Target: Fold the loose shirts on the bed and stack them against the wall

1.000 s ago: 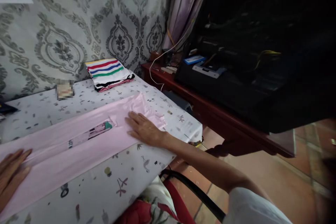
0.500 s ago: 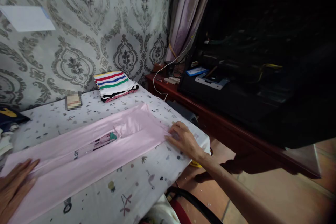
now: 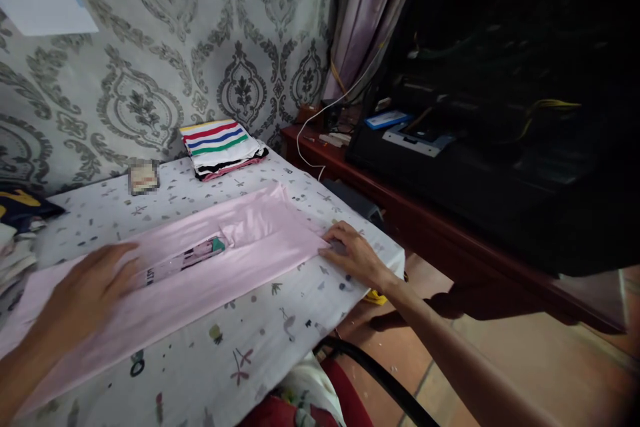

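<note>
A pink T-shirt (image 3: 260, 249) lies lengthwise across the patterned sheet, its long sides folded inward so that a strip of printed picture and lettering shows between them. At its right end, my right hand (image 3: 353, 255) pinches the corner between thumb and fingers. Above the left part of the shirt is my left hand (image 3: 93, 287), smeared a little by motion, with fingers apart and nothing in them. Whether it touches the cloth I cannot tell.
Folded clothes (image 3: 223, 147), a striped one on top, are stacked by the wall. A small blurred-out item (image 3: 144, 177) sits left of them. Dark clothing (image 3: 27, 209) lies at far left. A dark red wooden desk (image 3: 320, 150) with a white cable stands right; a chair's black armrest (image 3: 375, 373) is below.
My left hand has lifted from the shirt's left end and moved right over it. My right hand stays at the right corner. The view has shifted slightly.
</note>
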Demonstrator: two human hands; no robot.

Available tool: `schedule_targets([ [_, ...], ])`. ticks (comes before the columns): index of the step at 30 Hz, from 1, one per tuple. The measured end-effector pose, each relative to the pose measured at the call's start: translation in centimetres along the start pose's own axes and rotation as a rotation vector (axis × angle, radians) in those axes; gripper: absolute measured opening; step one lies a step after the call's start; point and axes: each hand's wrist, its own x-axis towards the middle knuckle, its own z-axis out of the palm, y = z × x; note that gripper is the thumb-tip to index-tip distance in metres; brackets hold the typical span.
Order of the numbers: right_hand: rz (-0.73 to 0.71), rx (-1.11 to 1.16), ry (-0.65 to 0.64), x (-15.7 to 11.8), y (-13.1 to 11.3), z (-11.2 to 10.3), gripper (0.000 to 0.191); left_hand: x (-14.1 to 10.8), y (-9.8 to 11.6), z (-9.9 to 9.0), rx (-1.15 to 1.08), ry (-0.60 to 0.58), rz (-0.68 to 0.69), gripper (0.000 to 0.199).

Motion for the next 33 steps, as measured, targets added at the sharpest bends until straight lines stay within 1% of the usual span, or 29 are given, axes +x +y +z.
schedule_targets([
  [2, -0.017, 0.020, -0.027, 0.0, 0.0, -0.3, 0.013, 5.2, 5.7, -0.3, -0.129, -0.077, 0.050, 0.041],
  [3, -0.020, 0.025, -0.041, 0.0, 0.0, -0.4, 0.014, 7.7, 8.4, 0.0, -0.163, -0.108, 0.084, 0.042],
  [5, -0.015, 0.022, -0.061, 0.0, 0.0, -0.5, 0.016, 12.4, 13.1, 1.4, -0.176, -0.172, 0.149, 0.040],
  [7, -0.008, 0.009, -0.061, 0.1, 0.0, -0.5, 0.015, 15.8, 16.6, 3.3, -0.121, -0.221, 0.122, 0.037],
  [8, -0.006, 0.003, -0.057, 0.1, 0.1, -0.5, 0.015, 17.1, 17.9, 4.3, -0.093, -0.229, 0.098, 0.035],
  [10, -0.002, -0.004, -0.051, 0.2, 0.1, -0.6, 0.014, 18.7, 19.6, 5.7, -0.069, -0.237, 0.039, 0.031],
  [12, 0.006, -0.002, -0.052, 0.3, 0.1, -0.6, 0.011, 19.6, 20.4, 6.5, -0.097, -0.248, 0.007, 0.021],
  [14, 0.014, 0.009, -0.048, 0.3, 0.2, -0.5, 0.008, 19.9, 20.4, 6.8, -0.155, -0.234, 0.019, 0.011],
  [16, 0.023, 0.021, -0.035, 0.3, 0.3, -0.3, 0.006, 20.0, 19.9, 6.8, -0.227, -0.155, 0.048, 0.009],
  [18, 0.040, 0.030, -0.007, 0.3, 0.4, -0.1, 0.006, 20.0, 19.5, 6.8, -0.276, -0.070, 0.037, 0.011],
  [19, 0.050, 0.032, 0.007, 0.4, 0.4, 0.0, 0.006, 20.0, 19.3, 6.9, -0.283, -0.053, 0.024, 0.011],
  [22, 0.064, 0.028, 0.038, 0.4, 0.2, 0.2, 0.007, 19.8, 19.3, 7.3, -0.216, -0.092, 0.012, 0.013],
  [27, 0.044, -0.016, 0.072, 0.1, 0.5, 0.2, 0.004, 19.4, 20.0, 7.9, -0.014, -0.110, 0.085, 0.021],
  [30, 0.004, -0.022, 0.102, -0.2, 0.5, 0.4, 0.020, 19.0, 19.7, 7.3, 0.000, -0.122, 0.097, 0.026],
  [32, -0.035, -0.028, 0.137, 0.0, -0.2, 0.6, 0.029, 18.1, 19.4, 6.5, -0.040, -0.094, 0.091, 0.030],
  [33, -0.064, -0.033, 0.148, 0.4, -0.8, 0.8, 0.030, 17.4, 19.2, 6.1, -0.069, -0.069, 0.100, 0.031],
])
